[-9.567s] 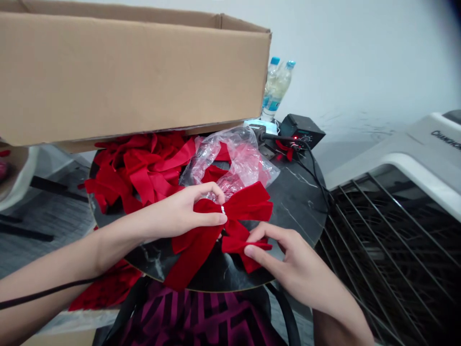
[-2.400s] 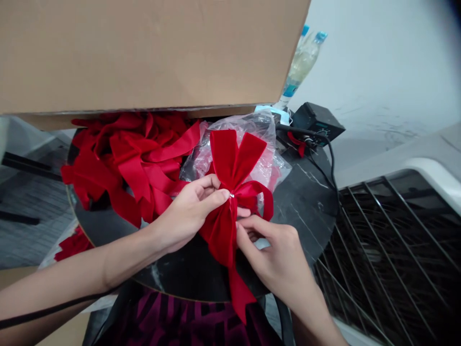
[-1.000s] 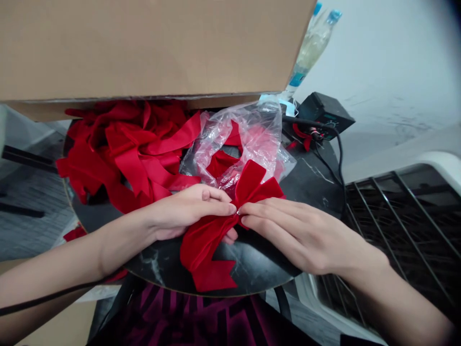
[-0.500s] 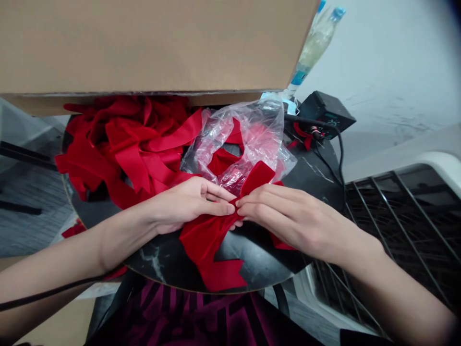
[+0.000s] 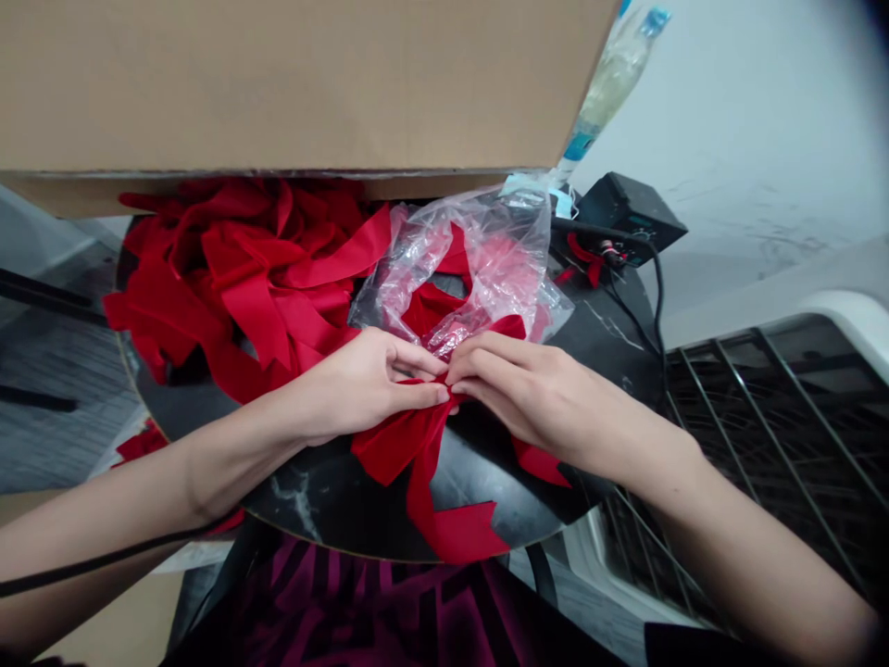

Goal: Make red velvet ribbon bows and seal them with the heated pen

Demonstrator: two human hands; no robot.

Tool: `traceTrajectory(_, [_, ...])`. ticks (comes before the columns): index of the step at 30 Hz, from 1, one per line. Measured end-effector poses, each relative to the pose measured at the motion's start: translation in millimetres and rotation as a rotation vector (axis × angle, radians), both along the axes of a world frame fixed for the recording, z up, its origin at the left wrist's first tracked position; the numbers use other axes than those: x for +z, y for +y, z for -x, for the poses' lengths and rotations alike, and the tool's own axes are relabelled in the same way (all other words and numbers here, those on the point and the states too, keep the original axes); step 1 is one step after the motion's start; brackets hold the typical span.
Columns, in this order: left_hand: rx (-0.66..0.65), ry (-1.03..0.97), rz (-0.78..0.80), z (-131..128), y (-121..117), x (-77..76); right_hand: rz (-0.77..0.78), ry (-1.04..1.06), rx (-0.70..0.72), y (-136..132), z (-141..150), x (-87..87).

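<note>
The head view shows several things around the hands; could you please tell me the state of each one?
Left hand: pinching the red velvet ribbon.
Right hand: pinching it too.
Red velvet ribbon: gathered, tails on the black marble table.
Loose ribbon pile: heaped.
Plastic bag: crumpled.
Cardboard box: tilted.
Water bottle: capped.

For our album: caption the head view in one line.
The left hand and right hand pinch a red velvet bow beside heaped red ribbon.

We wear a black shirt point(image 5: 375, 616) patterned with magenta angular stripes, a black strap point(image 5: 540, 574) beside it. Our left hand point(image 5: 361, 394) and right hand point(image 5: 542, 398) are bare, and a thin black cord point(image 5: 104, 562) crosses our left forearm point(image 5: 159, 500).
</note>
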State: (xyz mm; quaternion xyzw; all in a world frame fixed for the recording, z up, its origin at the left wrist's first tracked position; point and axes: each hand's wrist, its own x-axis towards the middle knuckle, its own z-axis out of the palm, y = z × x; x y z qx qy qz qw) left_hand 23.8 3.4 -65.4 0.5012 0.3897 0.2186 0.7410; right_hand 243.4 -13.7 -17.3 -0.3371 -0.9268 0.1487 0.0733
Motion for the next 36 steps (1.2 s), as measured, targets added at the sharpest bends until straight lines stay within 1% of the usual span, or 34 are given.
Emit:
traceTrajectory(3, [0.017,-0.029,-0.026,1,0,3.6,-0.007,0.073,-0.056,2,1,0.5])
traceTrajectory(5, [0.038,-0.011,-0.090,1,-1,5.5,0.006,0.141,-0.073,4,2,1.6])
traceTrajectory(8, [0.050,0.077,-0.225,0,-2,6.2,0.089,0.231,-0.097,6,2,5.4])
traceTrajectory(10, [0.040,0.097,-0.270,1,-3,6.0,0.157,0.250,-0.144,5,1,9.2])
traceTrajectory(12, [0.033,0.086,-0.280,2,-4,6.3,0.209,0.245,-0.188,4,0,12.7])
traceTrajectory(14, [0.035,0.074,-0.293,2,-4,7.3,0.211,0.240,-0.198,2,0,14.2])
traceTrajectory(17, [0.051,0.077,-0.312,1,-4,9.4,0.186,0.252,-0.192,3,1,12.0])
traceTrajectory(21, [0.054,0.082,-0.271,-2,-5,11.4,0.232,0.286,-0.207,4,4,9.3])
traceTrajectory(23, [0.075,0.072,-0.244,-3,-5,11.3,0.194,0.312,-0.221,0,5,11.3])
traceTrajectory(24, [0.099,0.062,-0.227,-3,-5,10.8,0.144,0.325,-0.238,-4,4,12.9])
traceTrajectory(27, [0.178,0.028,-0.172,-2,-6,8.2,-0.101,0.305,-0.312,-21,1,15.7])
traceTrajectory(29, [0.235,0.012,-0.173,-2,-7,5.8,-0.239,0.218,-0.357,-33,-1,12.3])
traceTrajectory(30, [0.262,0.009,-0.183,-2,-7,4.5,-0.269,0.173,-0.369,-37,-1,8.6])
traceTrajectory(32, [0.301,0.010,-0.200,-3,-7,2.5,-0.277,0.124,-0.390,-43,0,-0.9])
traceTrajectory(34, [0.316,0.011,-0.210,-4,-8,1.6,-0.276,0.138,-0.404,-44,4,-10.0])
traceTrajectory(36, [0.335,0.008,-0.221,-4,-9,2.2,-0.274,0.182,-0.426,-43,9,-15.5])
